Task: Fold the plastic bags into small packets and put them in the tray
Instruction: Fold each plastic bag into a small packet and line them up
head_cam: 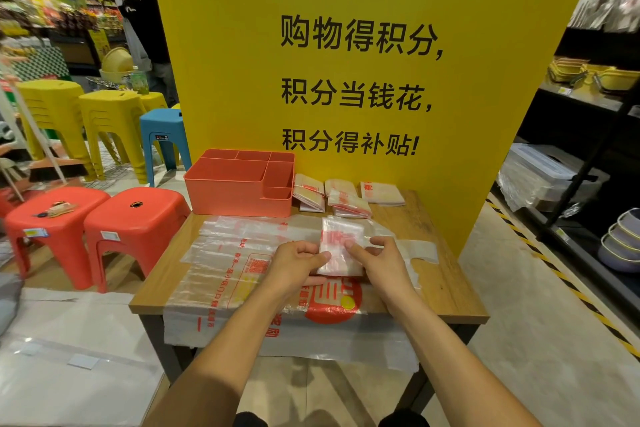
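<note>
A half-folded clear plastic bag with red print (pixel 341 246) lies in the middle of the small wooden table (pixel 446 284). My left hand (pixel 298 262) pinches its left edge and my right hand (pixel 377 258) pinches its right edge. Under it lie several flat unfolded bags (pixel 228 260), one hanging over the table's front edge. Folded packets (pixel 348 199) sit at the back of the table, right of the orange compartment tray (pixel 239 184). No packet is visible inside the tray.
A yellow sign wall (pixel 346 10) stands directly behind the table. Red stools (pixel 135 218) stand to the left, yellow and blue stools farther back. Dark shelving with bowls (pixel 620 243) runs along the right. A person stands far back left.
</note>
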A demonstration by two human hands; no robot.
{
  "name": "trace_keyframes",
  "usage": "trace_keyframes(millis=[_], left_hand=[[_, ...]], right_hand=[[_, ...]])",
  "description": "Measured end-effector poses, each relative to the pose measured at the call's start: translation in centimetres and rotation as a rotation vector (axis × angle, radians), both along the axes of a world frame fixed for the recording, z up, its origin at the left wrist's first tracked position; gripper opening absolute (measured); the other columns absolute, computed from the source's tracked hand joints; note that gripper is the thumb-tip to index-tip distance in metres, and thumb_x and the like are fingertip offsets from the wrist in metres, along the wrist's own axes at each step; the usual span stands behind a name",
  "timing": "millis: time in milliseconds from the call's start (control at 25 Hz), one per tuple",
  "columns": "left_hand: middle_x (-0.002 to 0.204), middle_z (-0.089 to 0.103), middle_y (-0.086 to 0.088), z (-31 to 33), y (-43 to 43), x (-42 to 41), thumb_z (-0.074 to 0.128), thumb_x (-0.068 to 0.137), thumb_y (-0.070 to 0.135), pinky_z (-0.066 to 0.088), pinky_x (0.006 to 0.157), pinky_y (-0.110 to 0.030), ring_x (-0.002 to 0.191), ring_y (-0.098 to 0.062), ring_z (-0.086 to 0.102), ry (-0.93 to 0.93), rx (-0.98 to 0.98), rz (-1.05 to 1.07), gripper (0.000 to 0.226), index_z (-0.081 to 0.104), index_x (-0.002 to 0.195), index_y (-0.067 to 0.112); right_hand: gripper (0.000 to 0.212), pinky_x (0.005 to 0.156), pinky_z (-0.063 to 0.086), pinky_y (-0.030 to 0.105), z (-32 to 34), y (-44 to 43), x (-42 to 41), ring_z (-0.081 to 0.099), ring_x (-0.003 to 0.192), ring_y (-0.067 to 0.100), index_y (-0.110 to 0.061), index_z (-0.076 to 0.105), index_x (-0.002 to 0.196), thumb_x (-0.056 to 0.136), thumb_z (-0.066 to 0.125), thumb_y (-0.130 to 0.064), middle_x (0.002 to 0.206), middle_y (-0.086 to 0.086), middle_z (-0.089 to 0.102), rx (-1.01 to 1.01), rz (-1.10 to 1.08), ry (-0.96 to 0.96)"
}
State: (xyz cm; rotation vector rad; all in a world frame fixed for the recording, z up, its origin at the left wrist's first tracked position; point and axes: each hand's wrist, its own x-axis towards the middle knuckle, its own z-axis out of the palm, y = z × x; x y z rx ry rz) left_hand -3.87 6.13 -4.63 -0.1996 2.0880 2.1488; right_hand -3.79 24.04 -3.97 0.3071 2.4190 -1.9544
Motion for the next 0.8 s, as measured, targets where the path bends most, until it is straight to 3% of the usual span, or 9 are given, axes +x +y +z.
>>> trace_keyframes(millis=[120, 240, 360, 480, 640, 800], left_hand=[[0.089, 0.071, -0.012, 0.2, -0.3, 0.1, 0.075, 0.093, 0.008, 0.064, 0.074, -0.036, 0.084, -0.021, 0.071, 0.011, -0.024, -0.06, 0.015, 0.063, 0.098, 0.001], [0.095, 0.072, -0.009, 0.6, -0.6, 0.4, 0.073, 0.093, 0.007, 0.061, 0.071, -0.031, 0.083, -0.017, 0.07, 0.026, -0.084, -0.133, 0.02, 0.064, 0.11, 0.005], [0.105, 0.078, -0.008, 0.6, -0.7, 0.2, 0.069, 0.097, 0.016, 0.063, 0.084, -0.041, 0.094, -0.025, 0.076, -0.008, -0.039, -0.153, 0.023, 0.065, 0.12, 0.017], [0.105, 0.08, -0.005, 0.3, -0.6, 0.0, 0.067, 0.101, 0.03, 0.059, 0.095, -0.052, 0.098, -0.024, 0.077, 0.02, -0.053, -0.116, 0.02, 0.068, 0.117, 0.019], [0.102, 0.08, -0.011, 0.0, -0.3, -0.3, 0.073, 0.097, 0.021, 0.062, 0.088, -0.052, 0.097, -0.029, 0.077, 0.029, -0.031, -0.049, 0.019, 0.072, 0.111, 0.008], [0.098, 0.079, -0.018, -0.1, -0.6, -0.4, 0.073, 0.094, 0.006, 0.065, 0.078, -0.045, 0.09, -0.031, 0.078, -0.016, 0.018, 0.001, 0.014, 0.071, 0.106, -0.001]], right_hand=[[0.076, 0.092, 0.057, 0.038, 0.3, -0.6, -0.5, 0.064, 0.115, 0.025, -0.021, 0.041, 0.145, 0.086, 0.081, -0.045, 0.127, -0.003, 0.056, -0.029, -0.074, 0.02], [0.051, 0.092, 0.06, 0.045, 0.2, -0.8, -1.3, 0.072, 0.101, 0.026, -0.015, 0.059, 0.13, 0.088, 0.082, -0.031, 0.113, 0.005, 0.073, -0.14, -0.066, 0.062], [0.016, 0.086, 0.062, 0.05, 0.1, -0.9, -1.7, 0.075, 0.094, 0.032, -0.01, 0.074, 0.105, 0.094, 0.075, -0.023, 0.096, 0.008, 0.078, -0.126, 0.011, 0.063], [0.015, 0.085, 0.061, 0.055, -0.2, -1.3, -1.8, 0.075, 0.09, 0.034, -0.007, 0.072, 0.101, 0.097, 0.071, -0.022, 0.094, 0.013, 0.077, -0.098, 0.044, 0.04], [0.012, 0.084, 0.063, 0.046, -0.6, -1.8, -2.0, 0.076, 0.09, 0.025, -0.017, 0.071, 0.109, 0.098, 0.068, -0.021, 0.098, 0.006, 0.078, -0.12, 0.058, 0.005], [0.029, 0.064, 0.046, 0.031, -0.5, -2.8, -1.7, 0.065, 0.076, 0.018, -0.016, 0.066, 0.086, 0.103, 0.059, -0.039, 0.079, 0.001, 0.068, 0.166, 0.001, 0.162]])
